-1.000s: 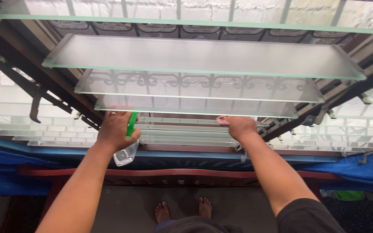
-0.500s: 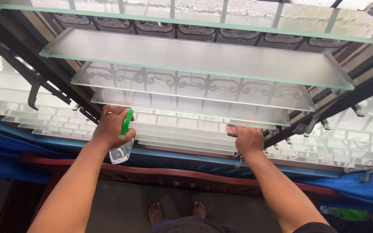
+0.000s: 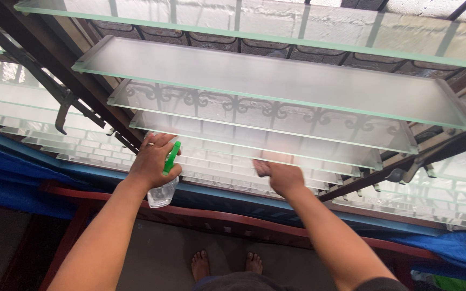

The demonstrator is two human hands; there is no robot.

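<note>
My left hand (image 3: 152,160) grips a clear spray bottle (image 3: 163,191) with a green trigger head (image 3: 171,157), held just below the frosted glass louvre slats (image 3: 276,86). My right hand (image 3: 279,175) presses against the underside of a lower slat (image 3: 297,156), near its middle; it is blurred, and whether it holds a cloth cannot be told. The slats are tilted open in a dark metal frame (image 3: 55,75).
A dark ornamental grille (image 3: 227,105) shows behind the glass. Blue tarpaulin (image 3: 6,178) lines the sill, with a red wooden rail (image 3: 227,221) below it. My bare feet (image 3: 225,264) stand on a grey floor. More louvre panels (image 3: 449,199) flank both sides.
My right hand has slid left along the lower slat, from the right part to near the middle. My left hand with the bottle has barely moved.
</note>
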